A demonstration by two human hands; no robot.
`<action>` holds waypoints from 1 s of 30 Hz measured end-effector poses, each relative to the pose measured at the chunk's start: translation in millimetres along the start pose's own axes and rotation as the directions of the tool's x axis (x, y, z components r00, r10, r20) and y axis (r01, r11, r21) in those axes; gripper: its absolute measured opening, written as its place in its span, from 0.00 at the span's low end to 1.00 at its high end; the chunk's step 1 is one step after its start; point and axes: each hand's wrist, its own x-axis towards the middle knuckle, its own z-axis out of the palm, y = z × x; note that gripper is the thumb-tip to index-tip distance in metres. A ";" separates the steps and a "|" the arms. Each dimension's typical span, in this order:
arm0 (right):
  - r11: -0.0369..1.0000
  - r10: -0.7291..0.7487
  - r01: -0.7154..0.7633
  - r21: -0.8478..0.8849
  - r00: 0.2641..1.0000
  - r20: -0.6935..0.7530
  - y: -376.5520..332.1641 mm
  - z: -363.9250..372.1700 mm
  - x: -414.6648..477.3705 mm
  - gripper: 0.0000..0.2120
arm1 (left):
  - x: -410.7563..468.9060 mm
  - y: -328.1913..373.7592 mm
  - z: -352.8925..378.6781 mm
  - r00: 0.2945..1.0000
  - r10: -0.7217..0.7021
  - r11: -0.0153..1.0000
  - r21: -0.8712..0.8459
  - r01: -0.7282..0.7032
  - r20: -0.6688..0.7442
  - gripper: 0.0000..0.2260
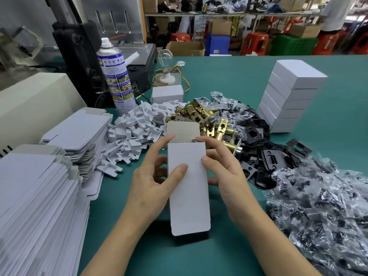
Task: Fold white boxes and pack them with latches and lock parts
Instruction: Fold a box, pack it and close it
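Between our hands the white box [188,186] is tall and narrow, plain white outside, with rounded corners at its lower end. Its top flap [183,130] is raised and shows grey card inside. We hold it over the near middle of the bench [229,72], above a bare green strip running to the near edge. Our left hand [148,182] grasps the box's left side, thumb across the front. Our right hand [225,172] pinches the right edge, fingers curled behind. Just beyond lie brass latches [199,112], with white plastic pieces [137,132] leftward and black plates [264,154] and bagged parts [322,200] rightward. Flat box blanks [39,196] crowd the left edge, and finished boxes [288,96] are stacked at far right.
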 end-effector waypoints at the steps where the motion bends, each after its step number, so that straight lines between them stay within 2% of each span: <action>1: 1.000 0.004 -0.004 -0.001 1.000 0.009 -0.4 0.2 -0.2 0.16 | -0.6 0.0 -0.1 1.000 0.005 1.000 0.011 -0.005 -0.001 0.25; 6: 0.999 0.026 -0.027 0.017 0.998 0.048 -3.1 -1.0 -0.4 0.14 | -1.7 1.3 1.0 1.000 0.020 1.000 0.022 -0.020 0.010 0.14; 11: 0.999 0.044 -0.044 -0.005 0.998 0.050 -7.5 0.1 -1.5 0.04 | -1.6 0.4 0.2 0.999 -0.027 1.000 -0.005 0.027 0.045 0.13; 16: 0.997 0.057 -0.060 -0.047 0.997 -0.059 -7.8 -3.1 0.5 0.17 | -1.3 -0.4 1.6 0.978 -0.146 0.983 -0.091 0.160 0.149 0.14; 17: 0.997 0.077 -0.079 -0.019 0.992 -0.100 -7.0 -4.5 1.6 0.16 | -1.1 -0.5 2.1 0.973 -0.165 0.977 -0.111 0.184 0.162 0.14; 20: 0.975 0.188 -0.167 0.148 0.972 -0.142 -5.0 -8.1 2.5 0.04 | 0.6 -0.7 3.3 0.958 -0.217 0.956 -0.157 0.247 0.188 0.14; 23: 0.932 0.282 -0.256 0.257 0.957 -0.067 -3.5 -9.6 1.4 0.14 | 1.5 -1.7 2.9 0.945 -0.242 0.947 -0.157 0.279 0.219 0.16; 26: 0.913 0.290 -0.299 0.279 0.954 0.074 -6.6 -9.7 1.2 0.19 | 1.7 -3.4 1.3 0.938 -0.252 0.950 -0.126 0.287 0.236 0.17; 30: 0.920 0.297 -0.297 0.255 0.954 0.041 -6.3 -10.2 2.8 0.22 | 2.0 -6.9 0.8 0.931 -0.263 0.952 -0.087 0.292 0.253 0.17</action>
